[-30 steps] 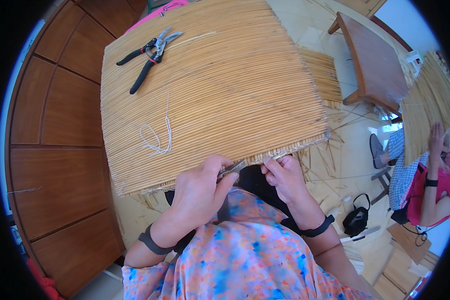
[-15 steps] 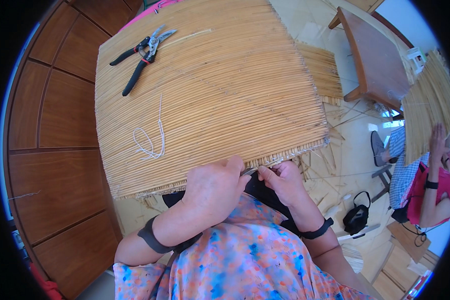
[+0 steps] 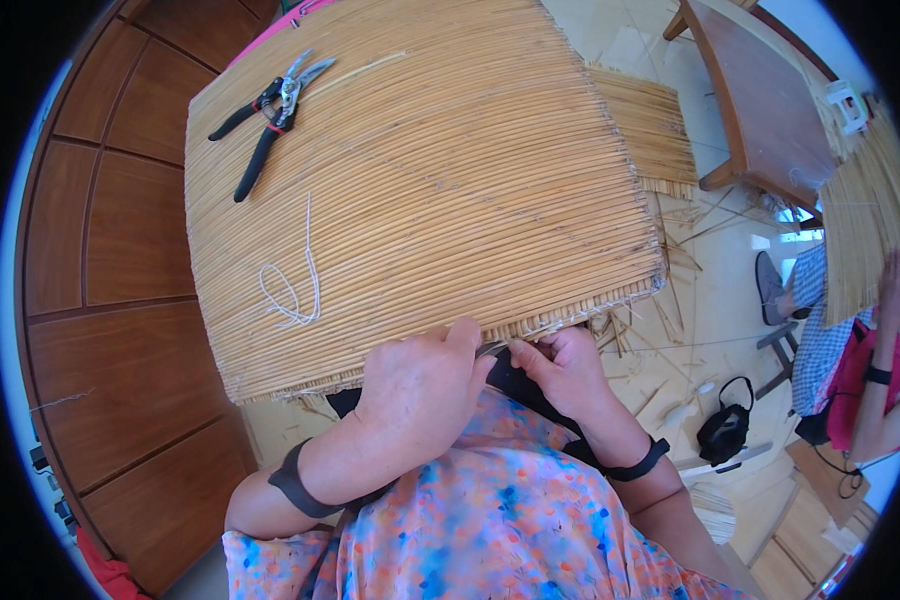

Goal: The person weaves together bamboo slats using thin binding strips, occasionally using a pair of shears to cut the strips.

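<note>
A mat of fine straw-coloured sticks (image 3: 420, 180) lies before me, white cord along its near edge. At that edge my left hand (image 3: 420, 385) is closed on a small metal tool (image 3: 487, 350), largely hidden by the fingers. Just beside it my right hand (image 3: 560, 365) pinches the edge binding between thumb and finger. Black-handled pruning shears (image 3: 275, 120) lie open on the mat's upper left, with a loose loop of white cord (image 3: 290, 295) below them.
A brown wooden cabinet (image 3: 135, 380) stands left. At right are a wooden table (image 3: 760, 100), a stick bundle (image 3: 640, 130), scattered sticks and a black bag (image 3: 725, 430) on the floor, and another person in pink (image 3: 870, 390) holding a similar mat (image 3: 865, 220).
My left hand has turned and risen slightly along the edge, covering more of the metal tool. My right hand has shifted a little down, still pinching. The mat appears farther left in view.
</note>
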Motion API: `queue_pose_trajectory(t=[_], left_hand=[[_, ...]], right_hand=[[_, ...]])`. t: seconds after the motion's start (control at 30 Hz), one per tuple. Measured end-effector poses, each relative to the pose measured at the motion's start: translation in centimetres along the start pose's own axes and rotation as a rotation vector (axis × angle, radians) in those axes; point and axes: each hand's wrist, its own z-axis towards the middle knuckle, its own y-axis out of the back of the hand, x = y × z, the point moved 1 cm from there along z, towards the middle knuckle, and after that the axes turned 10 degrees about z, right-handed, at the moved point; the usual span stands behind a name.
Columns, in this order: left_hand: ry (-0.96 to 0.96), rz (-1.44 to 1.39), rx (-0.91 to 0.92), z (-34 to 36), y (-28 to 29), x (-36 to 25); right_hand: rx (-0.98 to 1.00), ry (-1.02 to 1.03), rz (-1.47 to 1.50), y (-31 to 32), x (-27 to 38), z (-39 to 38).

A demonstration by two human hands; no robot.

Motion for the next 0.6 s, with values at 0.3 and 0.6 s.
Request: queue_pose_trajectory(t=[0.3, 0.6], left_hand=[[0.066, -0.12, -0.055, 0.0, -1.2, 0.0], [0.086, -0.188, -0.182, -0.3, -2.3, 0.1]], right_hand=[[-0.049, 0.081, -0.043, -0.6, 0.5, -0.2], [-0.076, 0.103, -0.08, -0.4, -0.3, -0.3]])
